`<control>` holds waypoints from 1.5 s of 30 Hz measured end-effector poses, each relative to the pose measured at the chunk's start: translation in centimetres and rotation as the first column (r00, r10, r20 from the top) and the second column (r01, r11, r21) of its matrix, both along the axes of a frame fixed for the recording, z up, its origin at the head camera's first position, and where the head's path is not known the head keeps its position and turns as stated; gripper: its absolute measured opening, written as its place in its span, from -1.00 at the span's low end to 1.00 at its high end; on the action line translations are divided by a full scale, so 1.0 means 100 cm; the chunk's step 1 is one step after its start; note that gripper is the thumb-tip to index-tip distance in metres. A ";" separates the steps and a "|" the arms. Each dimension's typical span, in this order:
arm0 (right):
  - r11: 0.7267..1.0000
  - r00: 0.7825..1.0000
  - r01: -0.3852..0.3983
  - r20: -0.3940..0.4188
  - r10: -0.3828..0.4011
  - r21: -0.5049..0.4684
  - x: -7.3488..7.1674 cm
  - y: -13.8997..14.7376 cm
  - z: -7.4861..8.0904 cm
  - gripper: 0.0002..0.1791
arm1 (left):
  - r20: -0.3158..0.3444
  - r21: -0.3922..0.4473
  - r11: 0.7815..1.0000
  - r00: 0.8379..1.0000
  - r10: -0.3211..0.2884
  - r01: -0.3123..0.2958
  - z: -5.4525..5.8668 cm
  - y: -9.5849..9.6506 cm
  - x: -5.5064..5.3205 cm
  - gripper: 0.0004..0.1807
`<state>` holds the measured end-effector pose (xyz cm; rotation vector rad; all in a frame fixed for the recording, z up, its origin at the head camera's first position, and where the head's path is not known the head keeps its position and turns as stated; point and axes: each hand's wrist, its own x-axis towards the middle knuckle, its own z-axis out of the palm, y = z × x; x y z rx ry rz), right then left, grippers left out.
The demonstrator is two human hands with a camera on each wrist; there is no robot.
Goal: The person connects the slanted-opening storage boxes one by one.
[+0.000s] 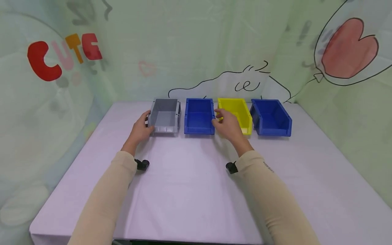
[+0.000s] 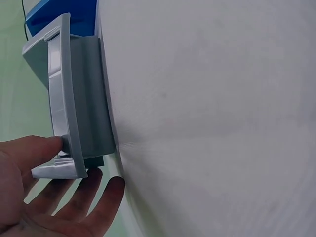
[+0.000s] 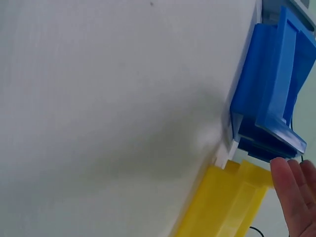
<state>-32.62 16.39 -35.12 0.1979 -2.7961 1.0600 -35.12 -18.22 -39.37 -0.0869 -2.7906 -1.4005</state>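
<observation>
- We see the counter (image 1: pixel 183 190) under a pale cloth (image 1: pixel 180 214); a dragged box could ruck it up and catch;
- We find four boxes along its far side, left to right: grey box (image 1: pixel 165 117), blue box (image 1: pixel 199 119), yellow box (image 1: pixel 241 108), second blue box (image 1: pixel 272 117); pushing sideways could skew the row;
- We have the left hand (image 1: pixel 141 129) gripping the grey box's left edge; lifting by that side alone could tip it;
- We have the right hand (image 1: pixel 229 126) uncurled beside the blue box; its knuckles could nudge the yellow box.
</observation>
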 end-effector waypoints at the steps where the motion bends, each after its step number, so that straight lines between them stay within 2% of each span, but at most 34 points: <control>1: 1.000 1.000 0.002 0.003 -0.002 0.013 -0.001 -0.001 -0.001 -0.41 | 0.002 -0.001 1.000 1.000 -0.002 0.002 0.000 0.001 0.000 -0.13; 7: 0.997 0.999 0.033 0.026 -0.035 0.075 -0.003 -0.011 0.002 -0.34 | -0.006 0.014 1.000 1.000 0.007 -0.007 0.002 0.003 0.000 -0.15; 11: 0.997 0.995 0.043 0.088 -0.048 0.062 -0.005 -0.020 0.007 -0.23 | -0.041 0.000 1.000 0.999 0.030 -0.030 0.002 0.003 0.001 -0.22; 17: 1.000 0.983 0.028 0.184 -0.027 0.001 -0.008 -0.030 0.006 -0.09 | -0.086 -0.019 0.998 0.995 0.052 -0.054 -0.001 0.002 0.002 -0.32; 23: 0.987 0.973 0.056 0.228 -0.021 -0.149 -0.014 -0.033 -0.001 -0.13 | -0.099 -0.020 0.998 0.993 0.059 -0.061 -0.006 0.002 0.001 -0.32; 27: 0.978 0.972 0.081 0.233 -0.035 -0.193 -0.018 -0.035 -0.005 -0.16 | -0.100 0.002 0.998 0.993 0.069 -0.069 -0.006 0.003 0.001 -0.32; 36: 0.982 0.968 0.168 0.206 -0.146 -0.092 -0.020 -0.038 -0.014 -0.16 | -0.065 0.058 0.996 0.995 0.071 -0.068 -0.008 0.003 0.003 -0.31; 40: 0.982 0.970 0.174 0.186 -0.156 -0.081 -0.020 -0.037 -0.015 -0.22 | -0.069 0.065 0.996 0.995 0.070 -0.066 -0.008 0.003 0.003 -0.31; 45: 0.978 0.972 0.172 0.180 -0.149 -0.116 -0.022 -0.034 -0.017 -0.24 | -0.075 0.066 0.995 0.994 0.074 -0.069 -0.009 0.003 0.001 -0.31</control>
